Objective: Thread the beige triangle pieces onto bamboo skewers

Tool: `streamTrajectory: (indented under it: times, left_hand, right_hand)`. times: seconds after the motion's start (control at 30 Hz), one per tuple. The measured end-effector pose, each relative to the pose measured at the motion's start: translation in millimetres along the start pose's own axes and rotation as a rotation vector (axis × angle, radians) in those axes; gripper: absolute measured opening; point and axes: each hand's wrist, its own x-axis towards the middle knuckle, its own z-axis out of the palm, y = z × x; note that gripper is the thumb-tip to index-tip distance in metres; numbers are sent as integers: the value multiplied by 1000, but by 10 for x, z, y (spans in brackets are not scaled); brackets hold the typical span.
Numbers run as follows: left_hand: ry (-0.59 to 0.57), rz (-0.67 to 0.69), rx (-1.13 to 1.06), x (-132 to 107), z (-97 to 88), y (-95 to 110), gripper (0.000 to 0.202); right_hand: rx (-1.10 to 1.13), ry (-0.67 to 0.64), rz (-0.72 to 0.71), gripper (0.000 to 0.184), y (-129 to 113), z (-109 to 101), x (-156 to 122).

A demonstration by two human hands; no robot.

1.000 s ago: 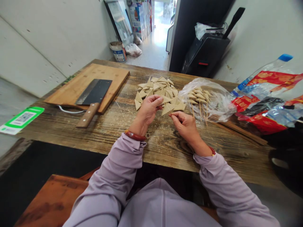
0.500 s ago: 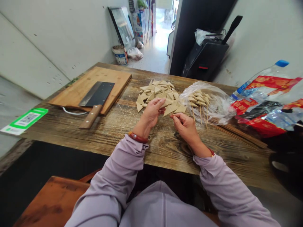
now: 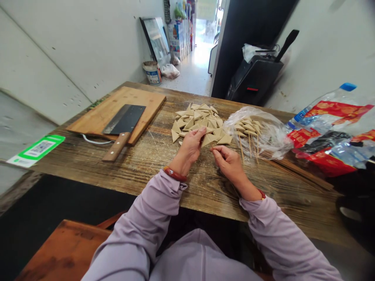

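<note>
My left hand point(image 3: 190, 148) pinches a beige triangular food piece point(image 3: 208, 139) at the near edge of a loose pile of similar triangles point(image 3: 197, 121). Just to the right, my right hand point(image 3: 227, 164) has its fingertips pressed together on what looks like a thin bamboo skewer point(image 3: 236, 190). Beyond it, a clear plastic bag point(image 3: 272, 134) holds several triangles threaded on skewers point(image 3: 245, 130). The hands hide the pile's near part.
The wooden table point(image 3: 140, 168) bears a cutting board point(image 3: 146, 107) under a cleaver point(image 3: 123, 120), a green QR card point(image 3: 37, 150), loose skewers point(image 3: 299, 171), a plastic bottle point(image 3: 325, 102) and red-printed bags point(image 3: 328, 154). A black bin point(image 3: 254, 80) stands behind the table.
The whole scene has shifted slightly down and right in view as my head moved. Both hands stay close to the pile, in nearly the same grip.
</note>
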Motion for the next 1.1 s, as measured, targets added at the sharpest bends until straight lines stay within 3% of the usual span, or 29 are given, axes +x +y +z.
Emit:
streamTrajectory:
  times: [0.37,0.73,1.1]
  left_hand:
    - [-76,-89,-17,-90,37,-32,25]
    - [10,-30,-4,-99,81,-154,24]
    - [3,33,25,-122,117,-180,26]
  right_hand:
    - [-34,110,16,29,-4,-3,2]
    - [-101,123,-51,27,37,60,4]
    - [-103,144,-56,25,35,54,5]
